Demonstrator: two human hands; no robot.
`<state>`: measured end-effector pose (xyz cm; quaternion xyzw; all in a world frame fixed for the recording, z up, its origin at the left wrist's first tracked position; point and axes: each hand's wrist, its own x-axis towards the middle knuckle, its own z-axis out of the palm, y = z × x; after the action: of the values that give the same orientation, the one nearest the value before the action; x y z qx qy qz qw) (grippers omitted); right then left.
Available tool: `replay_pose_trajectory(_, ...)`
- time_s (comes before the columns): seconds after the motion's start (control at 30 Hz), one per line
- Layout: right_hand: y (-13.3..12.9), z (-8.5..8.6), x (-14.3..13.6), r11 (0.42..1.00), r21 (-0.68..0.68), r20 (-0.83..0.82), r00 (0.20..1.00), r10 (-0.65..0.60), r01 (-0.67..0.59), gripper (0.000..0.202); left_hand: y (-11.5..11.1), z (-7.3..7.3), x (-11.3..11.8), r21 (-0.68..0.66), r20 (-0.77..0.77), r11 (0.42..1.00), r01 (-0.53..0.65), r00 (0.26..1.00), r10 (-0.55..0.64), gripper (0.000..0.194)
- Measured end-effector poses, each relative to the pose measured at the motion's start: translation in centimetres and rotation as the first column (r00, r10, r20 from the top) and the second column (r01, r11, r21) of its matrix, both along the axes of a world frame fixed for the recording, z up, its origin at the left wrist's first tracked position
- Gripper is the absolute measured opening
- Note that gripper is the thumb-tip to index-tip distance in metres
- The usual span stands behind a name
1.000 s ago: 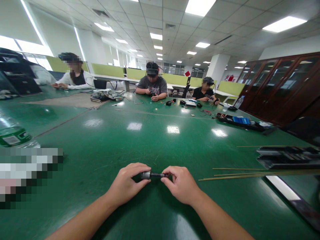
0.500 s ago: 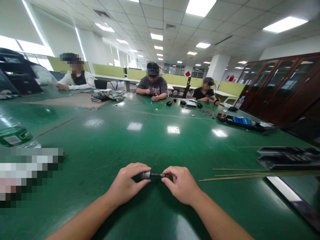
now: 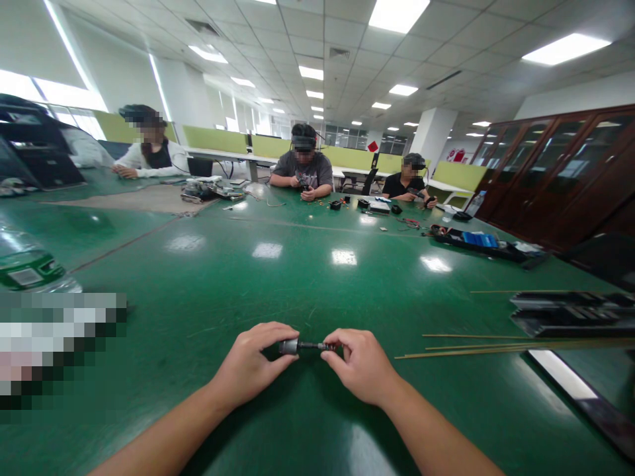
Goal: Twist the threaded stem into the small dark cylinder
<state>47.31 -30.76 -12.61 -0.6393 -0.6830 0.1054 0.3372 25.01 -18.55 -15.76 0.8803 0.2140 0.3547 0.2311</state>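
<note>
Holding, left hand (image 3: pixel 255 360): thumb and fingers curve about the grey cylinder (image 3: pixel 290 347) of a shafted part (image 3: pixel 307 346), opened only to its width.
Right hand (image 3: pixel 362 367): fingers pinched narrow on the 3 o'clock end of the dark shaft (image 3: pixel 312 346).
Shafted part: between the hands, along the 9-to-3 o'clock line; contact with the tabletop (image 3: pixel 248 284) below cannot be told.
Cylinder and shaft: in line and apparently joined; judged as work in progress, both ends in hand, release not yet made.
Joint: whether it is fully seated, and so how much remains, cannot be told.
Tabletop, from the part: thin sticks (image 3: pixel 496 345) at 3 o'clock, black rails (image 3: pixel 570 320) just above them; bottle (image 3: pixel 32 270) between 9 and 10 o'clock.
Far edge: a person (image 3: pixel 302 173) sits at 12 o'clock.
</note>
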Motion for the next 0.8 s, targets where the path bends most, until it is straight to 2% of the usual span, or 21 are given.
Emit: replay_pose_trajectory(0.8,0.04,0.07,0.2,1.0,-0.02,-0.014,1.0,-0.006,0.006,0.008,0.18,0.12,-0.21,-0.011,0.009,1.0,0.02,1.0,-0.02,0.027)
